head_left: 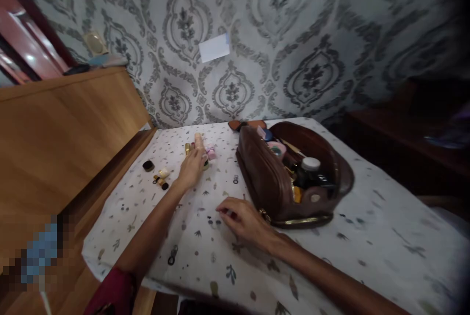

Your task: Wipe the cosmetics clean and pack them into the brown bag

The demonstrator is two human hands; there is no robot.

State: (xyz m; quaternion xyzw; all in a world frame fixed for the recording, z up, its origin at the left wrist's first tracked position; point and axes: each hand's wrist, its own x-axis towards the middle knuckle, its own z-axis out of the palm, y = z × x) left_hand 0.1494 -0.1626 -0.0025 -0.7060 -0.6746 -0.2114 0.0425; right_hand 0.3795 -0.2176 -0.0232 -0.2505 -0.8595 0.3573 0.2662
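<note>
Left hand (193,164) at the small containers, right hand (244,219) beside the brown bag (259,168)

At the far left, a wooden cabinet (73,129) borders the patterned tablecloth (200,256). Near that edge lie a black round lid (148,165) and some gold-and-black pieces (160,181), apart from the left hand. That hand is lowered over a cluster with its fingers reaching forward; whether they grip anything cannot be told. A beige tube (199,137) shows at the fingertips, a gold tube (187,148) just to their left, a pink item (210,151) just to their right. The left arm stretches far forward from a maroon sleeve (114,290), toward the patterned wall (231,95) behind the table.

A stretch of cloth separates the hands. The right hand is loosely curled, thumb and fingers parted, with nothing visible in it. Its bare forearm slants in from the lower right. The bag stands unzipped close beyond it, a white-capped bottle (310,164) inside.
</note>
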